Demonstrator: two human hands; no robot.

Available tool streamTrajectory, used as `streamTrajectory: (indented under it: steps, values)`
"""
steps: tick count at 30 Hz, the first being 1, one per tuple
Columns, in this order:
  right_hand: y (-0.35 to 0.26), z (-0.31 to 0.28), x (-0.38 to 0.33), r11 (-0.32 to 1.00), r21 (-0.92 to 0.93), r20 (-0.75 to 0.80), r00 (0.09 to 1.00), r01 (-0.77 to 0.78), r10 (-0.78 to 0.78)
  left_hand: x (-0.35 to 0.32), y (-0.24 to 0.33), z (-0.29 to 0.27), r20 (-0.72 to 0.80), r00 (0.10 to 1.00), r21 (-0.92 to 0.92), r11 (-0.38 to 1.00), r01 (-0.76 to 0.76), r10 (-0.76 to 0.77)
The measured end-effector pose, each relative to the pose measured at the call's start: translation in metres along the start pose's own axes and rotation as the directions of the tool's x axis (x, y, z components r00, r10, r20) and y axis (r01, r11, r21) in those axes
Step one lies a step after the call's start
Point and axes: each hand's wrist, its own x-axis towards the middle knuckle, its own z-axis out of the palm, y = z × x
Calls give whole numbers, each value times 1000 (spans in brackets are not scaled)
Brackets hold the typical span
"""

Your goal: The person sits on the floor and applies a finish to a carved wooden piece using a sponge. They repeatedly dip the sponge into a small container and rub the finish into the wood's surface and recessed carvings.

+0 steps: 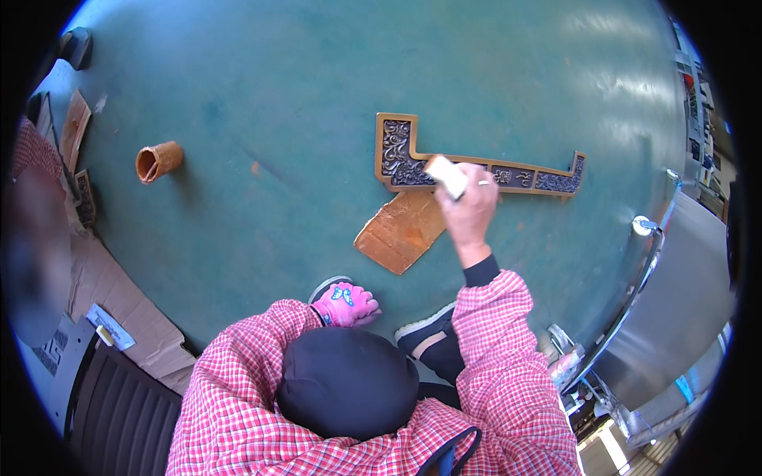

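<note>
Glossy green floor (262, 71) here, light glare (631, 87) streaking the far right. Flattened cardboard (131, 305) down the left, dark ribbed panel (123, 404) nearer me. Right side: silver metal panel (675, 293), white caster (643, 226) beside it.

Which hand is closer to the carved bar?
Right. The right hand is at the carved bar, holding a pale block; the gloved left hand is farther back, by a shoe.

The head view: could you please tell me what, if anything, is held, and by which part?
The right hand grips a pale block by its right-hand side. The gloved left hand shows nothing held, but its palm is hidden.
</note>
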Motion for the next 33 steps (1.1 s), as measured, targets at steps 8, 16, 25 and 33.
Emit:
streamTrajectory:
  steps: [8, 16, 25, 33]
  values:
    - [17, -4, 0, 997, -76, 33, 999, -3, 6, -2, 0, 6, -60, 998, -1, 1000, -15, 15]
    - [17, -2, 1, 991, -134, 81, 997, 15, -4, 0, 1, -3, 48, 998, 53, 998, 25, -28]
    - [15, -10, 1, 992, -113, 37, 998, -50, 54, 0, -1, 4, -158, 982, 60, 994, -90, 99]
    - [17, -16, -120, 974, 64, 96, 973, -216, 209, 35, -11, -26, -764, 632, 27, 972, 234, -130]
